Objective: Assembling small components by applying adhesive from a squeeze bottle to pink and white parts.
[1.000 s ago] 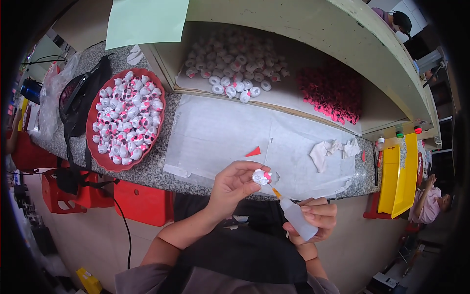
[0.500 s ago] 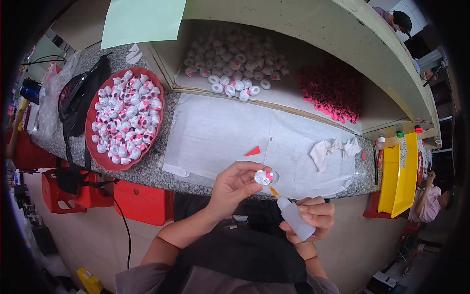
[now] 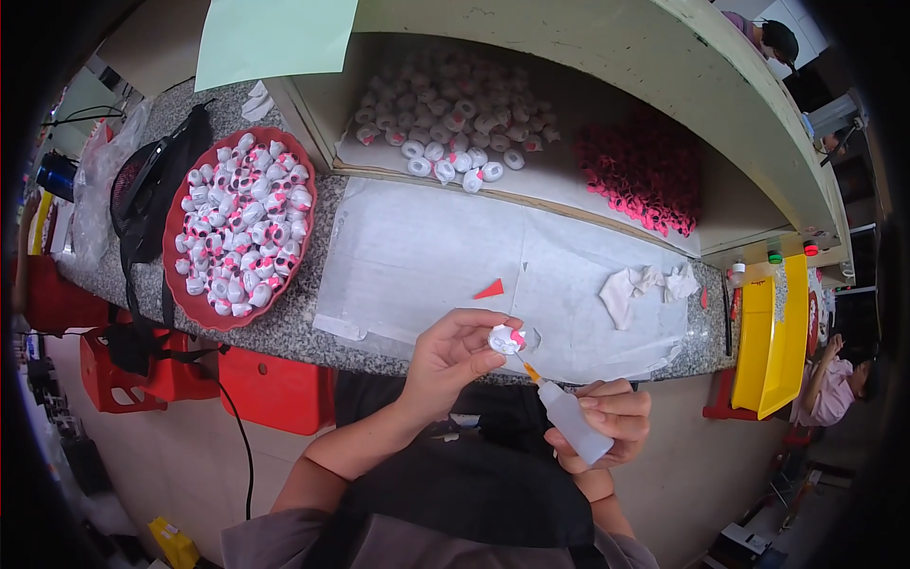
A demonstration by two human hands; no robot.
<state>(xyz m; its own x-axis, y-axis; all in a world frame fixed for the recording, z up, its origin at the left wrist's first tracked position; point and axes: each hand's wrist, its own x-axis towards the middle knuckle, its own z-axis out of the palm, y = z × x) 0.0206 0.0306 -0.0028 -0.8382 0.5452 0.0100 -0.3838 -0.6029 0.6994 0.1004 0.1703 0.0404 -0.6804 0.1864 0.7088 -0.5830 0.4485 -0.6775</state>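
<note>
My left hand (image 3: 455, 356) pinches a small white figure head (image 3: 505, 339) with a pink patch between thumb and fingers, above the near edge of the white sheet. My right hand (image 3: 609, 422) is wrapped round a translucent white squeeze bottle (image 3: 574, 425). The bottle's thin needle tip, on an orange base (image 3: 532, 372), points up-left at the underside of the head; whether it touches I cannot tell. Just beyond my left hand a red triangular scrap (image 3: 489, 288) lies on the white sheet (image 3: 417, 247).
A scalloped red tray (image 3: 172, 248) full of similar white-and-pink pieces stands at left. White pieces (image 3: 445, 114) and small pink-and-black pieces (image 3: 645, 180) fill the shelf behind. Crumpled white cloth (image 3: 618, 296) lies right, near yellow bins (image 3: 754, 351). Red stools (image 3: 277, 389) stand below the counter.
The bottle tip has drawn slightly down and away from the white head. Both hands keep their grip, and the left has shifted a little to the left.
</note>
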